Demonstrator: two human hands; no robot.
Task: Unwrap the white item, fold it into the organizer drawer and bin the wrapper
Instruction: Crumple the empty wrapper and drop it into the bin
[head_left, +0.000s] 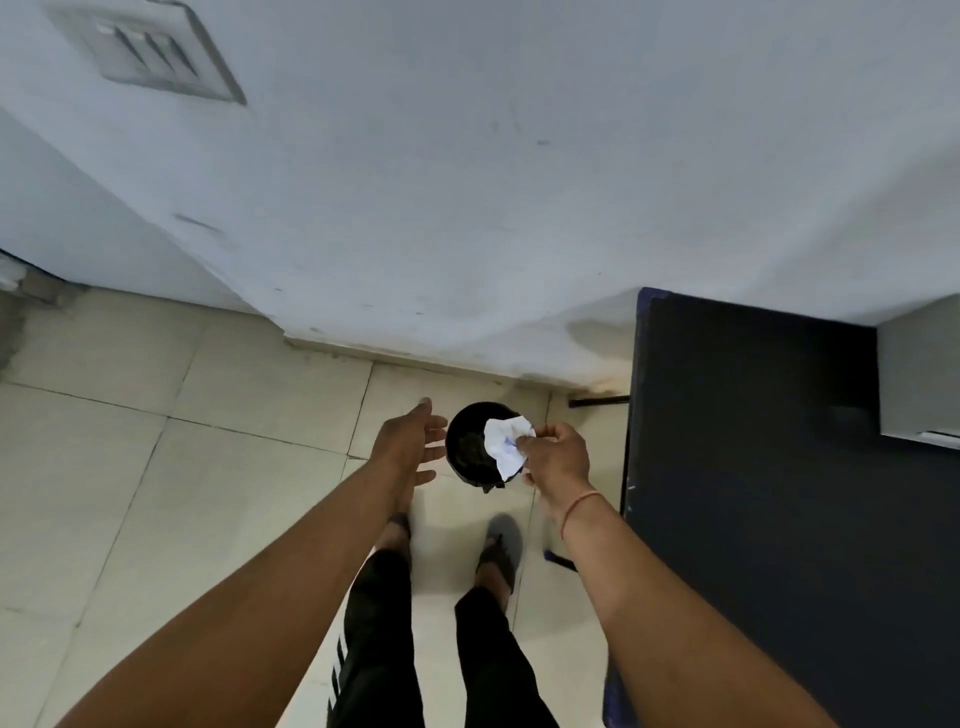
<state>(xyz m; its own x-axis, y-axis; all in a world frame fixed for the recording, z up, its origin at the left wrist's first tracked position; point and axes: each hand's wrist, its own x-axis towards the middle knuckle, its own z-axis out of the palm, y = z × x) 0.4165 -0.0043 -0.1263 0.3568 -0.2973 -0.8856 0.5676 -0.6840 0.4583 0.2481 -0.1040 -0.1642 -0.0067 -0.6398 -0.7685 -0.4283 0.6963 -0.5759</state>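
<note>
We see the wrapper (506, 441), white and crumpled with a small blue mark, pinched by the fingertips of the right hand (558, 457). It hangs directly over the open mouth of the small black bin (470, 447) that stands on the tiled floor (208, 415) near the foot of the wall (467, 208). So the relation that matters is simple: the bin lies straight below the grip, and the wrapper's longer side runs roughly from far to near across the right part of the opening.

The left hand (410, 441) is released, with the fingers spread, just beside the left rim of the bin and holding nothing. The right hand is the one that has the wrapper, so we judge it only needs to loosen the pinch.

Nothing stands between the wrapper and the opening. The dark bench (753, 467) is to the right, apart from the bin. The person's feet are just behind the bin. The light paper could drift toward the near right rim. The organizer drawer is not in view.
</note>
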